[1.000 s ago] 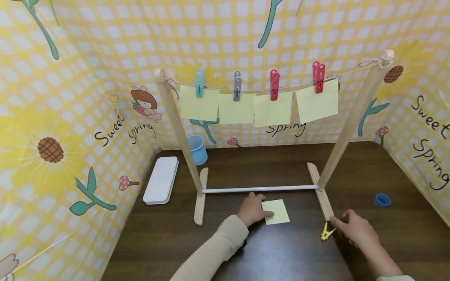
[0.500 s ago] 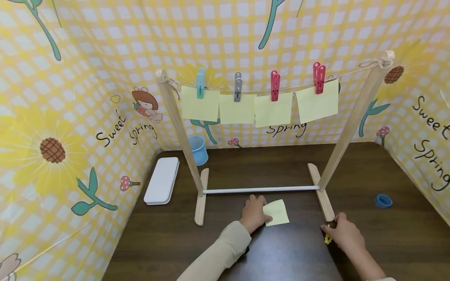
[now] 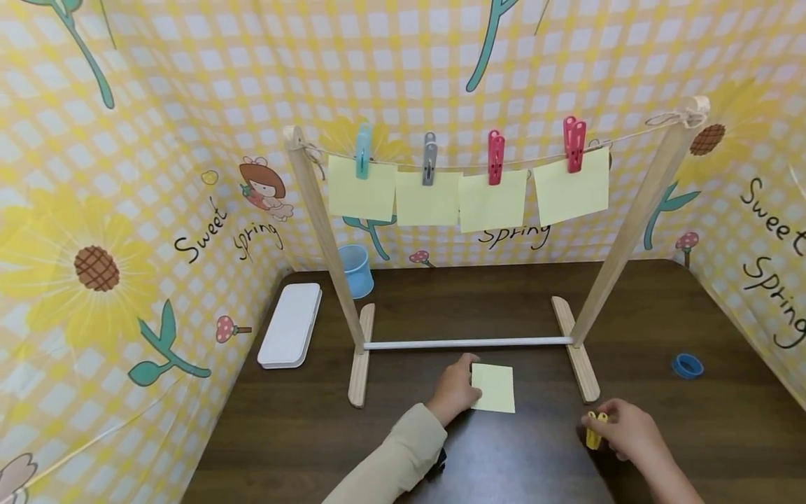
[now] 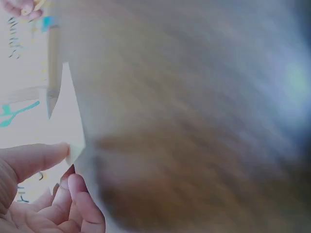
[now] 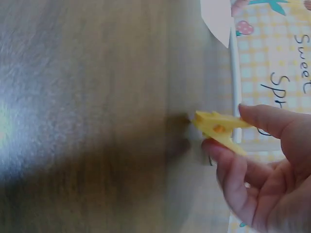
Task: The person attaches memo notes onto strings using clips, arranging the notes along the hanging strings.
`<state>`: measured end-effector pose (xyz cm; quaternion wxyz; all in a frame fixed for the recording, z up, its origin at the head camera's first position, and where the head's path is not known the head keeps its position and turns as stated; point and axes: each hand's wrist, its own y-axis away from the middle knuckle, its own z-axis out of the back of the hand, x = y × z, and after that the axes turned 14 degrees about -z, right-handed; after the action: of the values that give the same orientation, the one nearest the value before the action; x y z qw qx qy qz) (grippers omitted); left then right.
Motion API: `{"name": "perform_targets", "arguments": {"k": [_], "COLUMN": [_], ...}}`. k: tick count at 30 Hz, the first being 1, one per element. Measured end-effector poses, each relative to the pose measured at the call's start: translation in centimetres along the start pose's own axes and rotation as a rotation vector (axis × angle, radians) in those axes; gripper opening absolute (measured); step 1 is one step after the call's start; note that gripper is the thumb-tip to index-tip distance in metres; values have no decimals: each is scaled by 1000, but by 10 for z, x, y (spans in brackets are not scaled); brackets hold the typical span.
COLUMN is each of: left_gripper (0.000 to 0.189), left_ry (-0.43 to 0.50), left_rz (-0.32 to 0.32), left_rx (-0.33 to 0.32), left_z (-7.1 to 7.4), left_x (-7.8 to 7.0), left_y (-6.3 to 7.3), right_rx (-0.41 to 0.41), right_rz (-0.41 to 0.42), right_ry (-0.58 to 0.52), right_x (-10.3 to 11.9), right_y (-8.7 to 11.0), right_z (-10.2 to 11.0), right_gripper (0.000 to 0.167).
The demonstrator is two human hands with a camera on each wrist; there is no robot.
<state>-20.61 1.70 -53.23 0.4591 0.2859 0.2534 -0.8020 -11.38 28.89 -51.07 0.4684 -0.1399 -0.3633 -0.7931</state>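
My left hand [image 3: 455, 388] pinches the left edge of a pale yellow sticky note [image 3: 494, 388] in front of the rack's crossbar. In the left wrist view the thumb presses one face of the note [image 4: 67, 116], with fingers behind it. To the right, my right hand [image 3: 634, 432] holds a yellow clothespin [image 3: 593, 434] near the rack's right foot. Thumb and forefinger sit on the handles of this clothespin [image 5: 214, 120] in the right wrist view, its nose pointing away from the palm.
Behind stands a wooden rack [image 3: 582, 367] with a string carrying several notes [image 3: 428, 203] under blue, grey and red clothespins [image 3: 495, 157]. A white case [image 3: 290, 325] and a blue cup [image 3: 357, 273] are at the left. A blue ring [image 3: 687, 366] lies at the right.
My right hand has closed on the yellow clothespin and turned it so that its handles point up. The left hand has shifted slightly, and the note, briefly curled, looks flatter.
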Motion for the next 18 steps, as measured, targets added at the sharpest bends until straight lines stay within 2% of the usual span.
{"name": "perform_targets", "arguments": {"k": [2,5,9,12,14,18], "left_gripper": [42,30,17,20,26,32], "left_ry": [104,310,605,799,896,987], "left_rz": [17,79,223,290,303,271], "left_rx": [-16,-39,-62,-72,-80,-63], "left_z": [1,3,5,8,12,25], "left_x": [-1,-5,-13,-21,-29,-52], "left_y": [-3,-8,-15,-18,-20,-25], "right_rx": [-33,-111,-227,-311,-354,-415], "right_rz": [68,187,303,380,424,471], "right_ry": [-16,-53,-118,-157,-180,-227], "right_x": [2,6,14,23,30,46], "right_y": [3,7,12,15,18,26], "right_z": [2,7,19,30,40,63], "right_gripper": [48,38,30,27,25,26]}}
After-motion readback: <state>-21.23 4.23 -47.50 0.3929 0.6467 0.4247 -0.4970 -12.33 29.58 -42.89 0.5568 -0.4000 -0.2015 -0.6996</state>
